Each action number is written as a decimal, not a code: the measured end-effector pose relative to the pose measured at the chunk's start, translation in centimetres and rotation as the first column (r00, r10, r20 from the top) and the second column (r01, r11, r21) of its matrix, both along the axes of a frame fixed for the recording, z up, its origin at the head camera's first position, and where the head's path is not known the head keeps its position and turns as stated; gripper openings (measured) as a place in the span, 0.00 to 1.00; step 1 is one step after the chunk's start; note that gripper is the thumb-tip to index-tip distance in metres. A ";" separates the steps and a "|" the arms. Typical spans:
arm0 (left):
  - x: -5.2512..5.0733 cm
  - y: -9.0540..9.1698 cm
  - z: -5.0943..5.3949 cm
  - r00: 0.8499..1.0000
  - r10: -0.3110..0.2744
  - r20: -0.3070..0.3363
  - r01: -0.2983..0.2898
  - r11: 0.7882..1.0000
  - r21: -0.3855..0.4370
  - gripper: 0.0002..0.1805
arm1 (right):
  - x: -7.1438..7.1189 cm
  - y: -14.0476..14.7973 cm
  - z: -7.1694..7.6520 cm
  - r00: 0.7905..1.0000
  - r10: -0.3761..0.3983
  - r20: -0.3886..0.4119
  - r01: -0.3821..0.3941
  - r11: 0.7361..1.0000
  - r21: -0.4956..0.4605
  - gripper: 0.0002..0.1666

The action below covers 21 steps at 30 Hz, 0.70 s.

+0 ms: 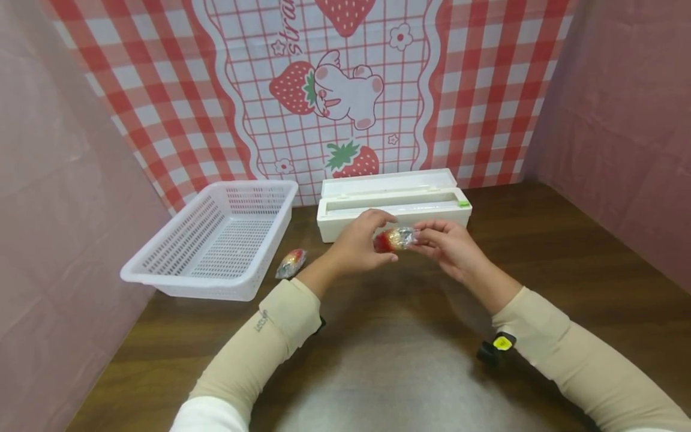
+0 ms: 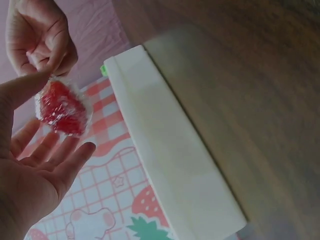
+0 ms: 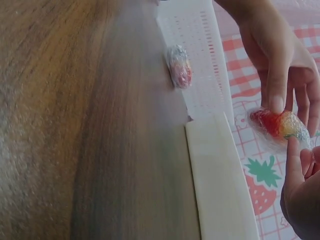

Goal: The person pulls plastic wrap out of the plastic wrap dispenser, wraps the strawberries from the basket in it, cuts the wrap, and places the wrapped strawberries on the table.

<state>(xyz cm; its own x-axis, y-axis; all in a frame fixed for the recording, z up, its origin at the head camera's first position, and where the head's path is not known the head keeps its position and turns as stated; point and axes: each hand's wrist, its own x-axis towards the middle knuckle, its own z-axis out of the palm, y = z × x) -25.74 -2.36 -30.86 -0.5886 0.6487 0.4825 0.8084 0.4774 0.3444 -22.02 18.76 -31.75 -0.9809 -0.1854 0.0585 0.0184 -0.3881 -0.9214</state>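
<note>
A red-and-yellow piece, wrapped in crinkled clear film [image 1: 396, 239], is held up between the two hands in front of a long white box [image 1: 396, 207]. My right hand [image 1: 450, 249] pinches its film-covered, paler end. Around the red end, my left hand [image 1: 363, 241] is spread with thumb and fingers apart; in the right wrist view its thumb [image 3: 276, 95] lies against the wrapped piece. I cannot tell its exact kind. A second wrapped red-and-yellow piece [image 1: 291, 264] lies on the table, left of the left forearm.
A white perforated plastic basket [image 1: 245, 289] stands at the left. The white box has its lid raised, with film inside and a green tab [image 1: 463, 204] at its right end. Behind it hangs a red checked strawberry cloth [image 1: 475, 90]. Pink cloth walls [image 1: 621, 120] flank the brown table [image 1: 567, 258].
</note>
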 end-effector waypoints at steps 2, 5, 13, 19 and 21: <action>0.0 0.2 -0.2 1.000 0.004 -0.020 -0.004 1.000 -0.005 0.28 | 0.0 0.0 -0.1 1.000 0.005 -0.004 -0.005 1.000 0.000 0.14; 0.2 0.5 -0.4 0.998 0.025 -0.055 -0.025 1.000 -0.008 0.23 | 0.0 0.0 -0.3 1.000 0.009 -0.017 -0.009 1.000 0.006 0.14; 0.9 0.8 -0.2 0.986 0.116 -0.117 -0.126 0.989 -0.078 0.21 | 0.1 0.2 -0.5 0.998 0.012 -0.065 -0.006 0.996 0.092 0.11; 1.3 0.3 -0.1 0.981 0.170 -0.089 -0.179 0.979 -0.099 0.21 | 0.2 0.5 -0.6 0.992 0.056 -0.109 -0.036 0.984 0.173 0.12; 1.4 -0.1 -0.2 0.979 0.187 -0.081 -0.195 0.976 -0.101 0.21 | 0.3 0.6 -0.6 0.989 0.078 -0.124 -0.050 0.976 0.212 0.15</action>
